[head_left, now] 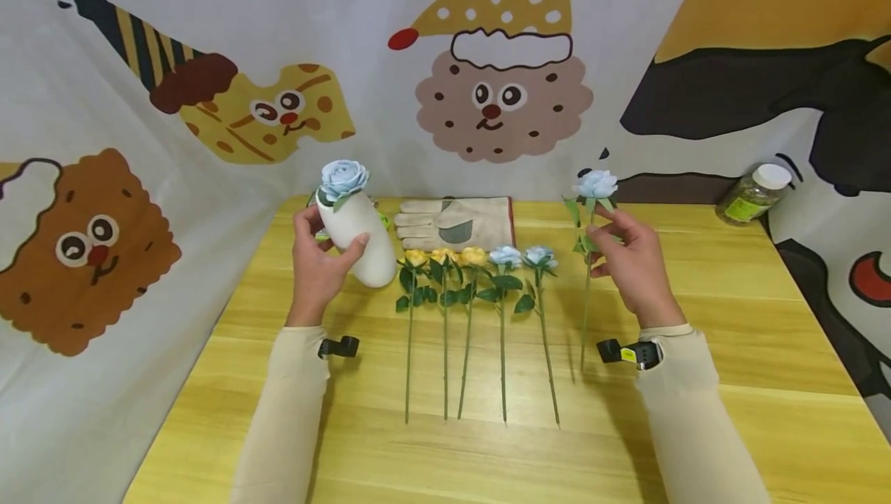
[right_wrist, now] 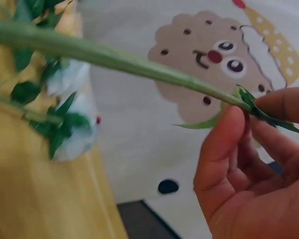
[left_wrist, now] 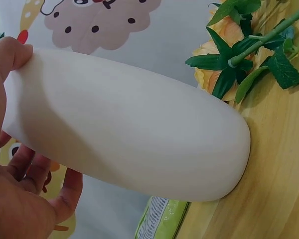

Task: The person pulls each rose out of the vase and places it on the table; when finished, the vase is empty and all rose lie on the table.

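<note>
My left hand (head_left: 320, 260) grips a white vase (head_left: 362, 237) near its mouth, thumb on the near side and fingers round the far side. The vase tilts to the left, its base low at the tabletop. A pale blue rose (head_left: 344, 178) sits in the mouth, its stem hidden inside. On the right, my right hand (head_left: 629, 257) pinches the stem of another pale blue artificial rose (head_left: 596, 183) just under the bloom; in the right wrist view the stem (right_wrist: 114, 59) runs out past the thumb. This rose is upright, with its stem pointing down.
Between the hands several roses lie in a row: yellow ones (head_left: 444, 257) and blue ones (head_left: 539, 258), stems toward me. Work gloves (head_left: 455, 223) lie behind them. A green packet (left_wrist: 162, 219) is behind the vase. A white-lidded jar (head_left: 755, 193) stands at the back right by the printed cloth.
</note>
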Available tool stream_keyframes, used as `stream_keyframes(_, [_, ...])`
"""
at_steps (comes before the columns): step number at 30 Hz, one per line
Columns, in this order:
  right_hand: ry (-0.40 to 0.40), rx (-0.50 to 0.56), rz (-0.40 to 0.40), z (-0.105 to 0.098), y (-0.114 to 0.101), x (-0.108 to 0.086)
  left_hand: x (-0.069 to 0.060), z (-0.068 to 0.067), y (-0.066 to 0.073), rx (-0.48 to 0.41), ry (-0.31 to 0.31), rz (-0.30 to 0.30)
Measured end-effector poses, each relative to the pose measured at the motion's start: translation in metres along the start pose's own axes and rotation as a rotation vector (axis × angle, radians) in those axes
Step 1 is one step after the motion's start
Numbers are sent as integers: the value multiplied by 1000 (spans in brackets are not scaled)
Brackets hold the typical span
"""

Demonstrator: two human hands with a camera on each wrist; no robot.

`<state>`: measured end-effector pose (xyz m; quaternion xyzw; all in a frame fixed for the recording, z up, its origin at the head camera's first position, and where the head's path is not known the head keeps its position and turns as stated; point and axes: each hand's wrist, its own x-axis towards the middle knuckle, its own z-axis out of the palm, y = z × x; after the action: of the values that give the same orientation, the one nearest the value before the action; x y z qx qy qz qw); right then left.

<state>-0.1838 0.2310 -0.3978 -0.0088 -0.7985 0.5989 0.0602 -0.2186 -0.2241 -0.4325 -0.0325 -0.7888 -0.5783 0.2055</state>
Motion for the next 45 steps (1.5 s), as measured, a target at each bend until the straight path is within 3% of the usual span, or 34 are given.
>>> stream_keyframes(6, [-96, -68, 83, -6, 24, 0, 0, 4, 2, -7, 12, 6])
stream_keyframes(16, [-227, -116, 206, 0, 65, -5, -6, 4, 0, 3, 45, -13])
stream_keyframes(26, [-291, -144, 275, 3, 81, -6, -2, 4, -4, -12, 69, 2])
stream_keyframes(39, [-202, -211, 259, 8, 87, -13, -9, 2, -4, 18, 55, -26])
stream_keyframes(45, [-141, -379, 158, 1, 77, -16, -3, 3, 0, 23, 46, -15])
